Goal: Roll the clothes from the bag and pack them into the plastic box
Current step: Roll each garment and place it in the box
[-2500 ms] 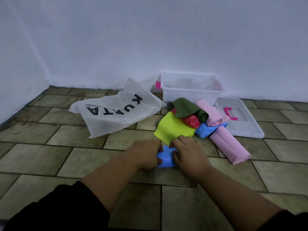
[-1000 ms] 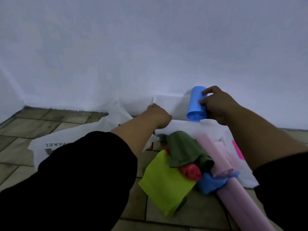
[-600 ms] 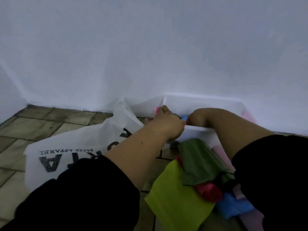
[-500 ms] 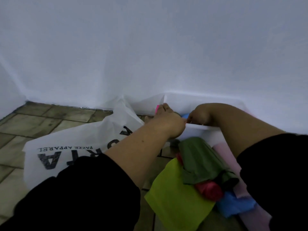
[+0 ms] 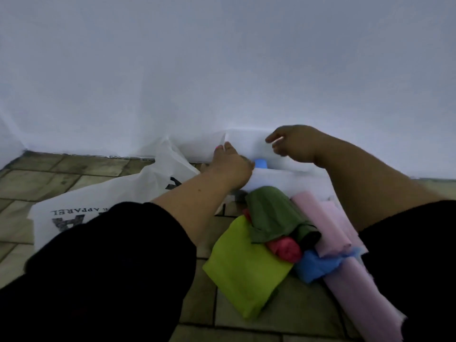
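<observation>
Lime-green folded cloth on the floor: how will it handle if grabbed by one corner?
Probably floppy: the lime-green cloth lies flat and thin, so a corner lift would likely unfold it. Likely light. The dark green cloth and red roll overlap its far edge, so they may get dragged.

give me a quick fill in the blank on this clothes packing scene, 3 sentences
1. The rolled cloth inside the plastic box is ____ in colour.
2. The left hand holds the box's rim, while the right hand above it holds ____.
3. The white bag lies to the ____ of the box.
Missing words: blue; nothing; left.
</observation>
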Available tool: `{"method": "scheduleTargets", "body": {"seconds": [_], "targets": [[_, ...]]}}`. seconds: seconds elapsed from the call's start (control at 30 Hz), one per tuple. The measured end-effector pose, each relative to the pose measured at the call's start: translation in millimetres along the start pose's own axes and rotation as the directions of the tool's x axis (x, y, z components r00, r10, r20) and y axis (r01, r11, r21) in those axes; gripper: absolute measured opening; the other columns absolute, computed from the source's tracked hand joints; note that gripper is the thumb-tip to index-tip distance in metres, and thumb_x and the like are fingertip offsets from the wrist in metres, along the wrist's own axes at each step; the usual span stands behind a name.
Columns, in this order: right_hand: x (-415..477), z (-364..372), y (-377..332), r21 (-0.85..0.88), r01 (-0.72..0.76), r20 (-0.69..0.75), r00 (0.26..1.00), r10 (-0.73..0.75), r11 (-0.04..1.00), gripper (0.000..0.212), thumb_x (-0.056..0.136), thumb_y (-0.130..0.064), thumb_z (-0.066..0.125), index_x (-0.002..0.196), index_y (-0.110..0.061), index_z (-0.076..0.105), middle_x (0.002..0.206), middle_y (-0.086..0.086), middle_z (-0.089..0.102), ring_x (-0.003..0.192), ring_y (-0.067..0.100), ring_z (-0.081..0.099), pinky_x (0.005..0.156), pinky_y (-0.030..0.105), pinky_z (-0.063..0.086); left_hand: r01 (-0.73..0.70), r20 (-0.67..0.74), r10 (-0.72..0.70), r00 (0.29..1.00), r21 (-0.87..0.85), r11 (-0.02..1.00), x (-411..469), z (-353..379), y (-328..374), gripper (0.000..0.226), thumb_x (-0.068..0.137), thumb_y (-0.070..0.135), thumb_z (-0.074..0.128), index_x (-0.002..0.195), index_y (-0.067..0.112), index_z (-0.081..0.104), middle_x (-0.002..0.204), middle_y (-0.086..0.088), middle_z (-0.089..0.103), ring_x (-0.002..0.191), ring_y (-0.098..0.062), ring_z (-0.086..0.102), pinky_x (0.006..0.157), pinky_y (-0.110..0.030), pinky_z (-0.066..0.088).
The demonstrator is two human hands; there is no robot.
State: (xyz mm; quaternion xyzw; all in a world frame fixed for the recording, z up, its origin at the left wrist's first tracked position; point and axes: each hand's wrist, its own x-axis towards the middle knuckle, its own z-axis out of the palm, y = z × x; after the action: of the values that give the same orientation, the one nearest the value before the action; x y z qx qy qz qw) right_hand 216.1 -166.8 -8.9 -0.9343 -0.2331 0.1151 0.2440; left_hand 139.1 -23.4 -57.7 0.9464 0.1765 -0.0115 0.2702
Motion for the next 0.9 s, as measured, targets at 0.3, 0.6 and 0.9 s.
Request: {"method": "scheduleTargets", "body": {"seconds": [0.3, 0.6, 0.9], "targets": [[-195, 23, 81, -0.359, -0.381, 0.091, 0.894, 0.438, 0.852, 0.029, 0.079, -0.037, 0.069, 0.099, -0.016, 0.068, 0.098, 0.003, 0.066, 0.087, 0.017, 0.061, 0.072, 0.025, 0.044, -0.137, 0.201, 0.076, 0.977, 0.309, 0.941, -143, 12, -77, 0.055, 0.089, 0.050, 0.047, 0.136, 0.024, 0.041, 0.140, -0.005, 0.042, 0.123, -0.023, 0.043, 0.093, -0.033, 0.039], [-251, 99, 41, -0.386, -0.352, 0.086, 0.907, 0.413, 0.853, 0.064, 0.080, -0.036, 0.066, 0.135, -0.018, 0.039, 0.127, 0.006, 0.057, 0.111, 0.018, 0.058, 0.079, 0.022, 0.040, -0.081, 0.279, -0.037, 0.959, 0.400, 0.913, -188, 63, -115, 0.096, 0.072, 0.063, 0.060, 0.147, 0.021, 0.015, 0.157, -0.011, 0.007, 0.142, -0.032, 0.013, 0.108, -0.047, 0.031], [-256, 107, 7, -0.287, -0.221, 0.012, 0.972, 0.234, 0.932, 0.055, 0.069, -0.047, 0.064, 0.117, -0.028, 0.045, 0.114, 0.004, 0.063, 0.099, 0.023, 0.061, 0.070, 0.026, 0.039, 0.004, 0.110, 0.011, 0.994, -0.129, 0.992, -220, 55, -89, 0.050, 0.080, 0.056, 0.059, 0.111, 0.017, 0.056, 0.113, -0.007, 0.059, 0.101, -0.023, 0.058, 0.077, -0.029, 0.045]]}}
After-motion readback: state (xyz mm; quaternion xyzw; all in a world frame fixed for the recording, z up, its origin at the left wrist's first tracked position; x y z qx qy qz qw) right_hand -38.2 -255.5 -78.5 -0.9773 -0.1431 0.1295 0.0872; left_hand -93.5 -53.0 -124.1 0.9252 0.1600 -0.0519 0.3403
